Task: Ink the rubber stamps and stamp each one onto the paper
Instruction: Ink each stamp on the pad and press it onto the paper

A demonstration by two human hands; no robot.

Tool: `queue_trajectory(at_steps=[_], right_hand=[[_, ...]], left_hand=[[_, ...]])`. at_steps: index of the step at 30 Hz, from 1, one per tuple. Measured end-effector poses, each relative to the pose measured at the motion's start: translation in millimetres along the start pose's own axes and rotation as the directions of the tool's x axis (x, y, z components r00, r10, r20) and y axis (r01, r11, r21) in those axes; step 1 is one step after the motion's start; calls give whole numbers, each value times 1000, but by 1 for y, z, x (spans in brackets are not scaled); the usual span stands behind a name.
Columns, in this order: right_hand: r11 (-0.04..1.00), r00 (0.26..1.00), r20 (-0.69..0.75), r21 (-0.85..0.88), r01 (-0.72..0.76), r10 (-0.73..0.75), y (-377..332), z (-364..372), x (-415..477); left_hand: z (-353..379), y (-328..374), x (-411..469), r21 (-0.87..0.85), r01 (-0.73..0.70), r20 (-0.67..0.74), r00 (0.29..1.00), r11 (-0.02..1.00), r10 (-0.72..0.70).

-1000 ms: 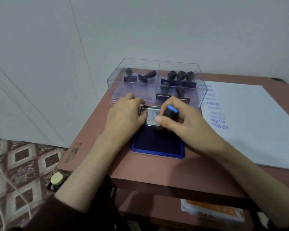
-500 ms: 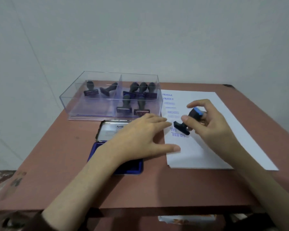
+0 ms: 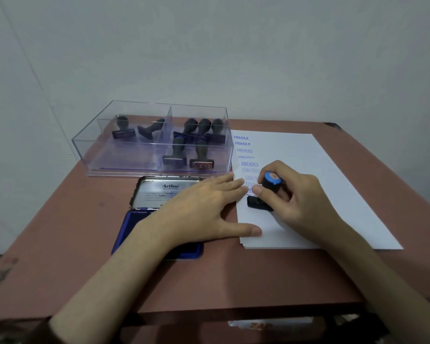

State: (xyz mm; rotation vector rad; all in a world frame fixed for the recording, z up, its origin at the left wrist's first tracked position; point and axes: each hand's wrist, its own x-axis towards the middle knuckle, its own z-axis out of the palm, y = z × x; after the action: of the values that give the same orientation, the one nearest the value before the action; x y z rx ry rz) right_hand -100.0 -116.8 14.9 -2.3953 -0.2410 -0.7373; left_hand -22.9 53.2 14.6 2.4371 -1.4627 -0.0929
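My right hand (image 3: 299, 203) grips a black rubber stamp with a blue cap (image 3: 271, 181), its base down on the white paper (image 3: 333, 184) below a column of blue prints such as FRAGILE and AMENDED. My left hand (image 3: 204, 209) lies flat with fingers spread, fingertips and thumb on the paper's left edge, its palm over the open blue ink pad (image 3: 132, 229). The pad's metal lid (image 3: 164, 192) stands open behind it. Several more stamps sit in a clear plastic box (image 3: 124, 167) at the back.
The reddish-brown table (image 3: 233, 276) stands against a white wall. Its front edge runs just below my forearms. A lower shelf with a packet shows under the table at the bottom.
My right hand lowered the tilted stamp from above the paper down onto it. My left hand stayed spread on the paper's edge.
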Motion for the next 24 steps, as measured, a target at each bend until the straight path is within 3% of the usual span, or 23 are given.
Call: queue_trajectory(at_steps=[9, 24], right_hand=[[996, 996, 66, -51, 68, -65, 2, 2, 4], [996, 996, 75, -79, 53, -47, 3, 6, 2]], left_hand=[[-1, 1, 0, 17, 4, 18, 1000, 1000, -4], [-5, 4, -1, 46, -11, 2, 1000, 999, 11]])
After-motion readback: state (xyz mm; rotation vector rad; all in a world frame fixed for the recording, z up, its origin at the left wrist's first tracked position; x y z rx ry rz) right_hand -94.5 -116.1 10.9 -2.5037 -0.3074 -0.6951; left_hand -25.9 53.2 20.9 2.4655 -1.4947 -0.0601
